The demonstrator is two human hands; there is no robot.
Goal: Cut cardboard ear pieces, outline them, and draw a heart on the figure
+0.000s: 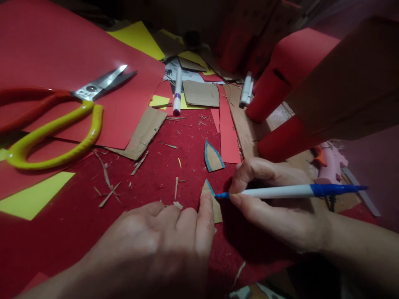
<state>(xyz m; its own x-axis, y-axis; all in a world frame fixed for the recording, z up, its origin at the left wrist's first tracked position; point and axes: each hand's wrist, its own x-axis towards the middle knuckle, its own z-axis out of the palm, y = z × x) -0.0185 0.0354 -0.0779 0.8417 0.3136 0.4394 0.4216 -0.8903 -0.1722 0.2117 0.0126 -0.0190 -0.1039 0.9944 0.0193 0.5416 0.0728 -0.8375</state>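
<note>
My right hand [277, 203] pinches a blue-and-white marker pen [277, 191], its blue tip touching the right edge of a small pointed cardboard piece [217, 214]. Blue colour runs along that edge near the point. With its index finger pressed on the piece, my left hand [156, 232] holds it flat against the red surface, other fingers curled; the finger covers the piece's left part. Just beyond lies a second pointed cardboard piece [213, 159] with a blue border all round.
Large scissors [92, 89] with red and yellow handles lie partly spread on red paper [77, 37] at left. Red tubes [285, 139] carrying a cardboard shape [349, 83] stand at right. A pink glue gun [331, 162], a white marker [177, 89], strips and scraps surround the hands.
</note>
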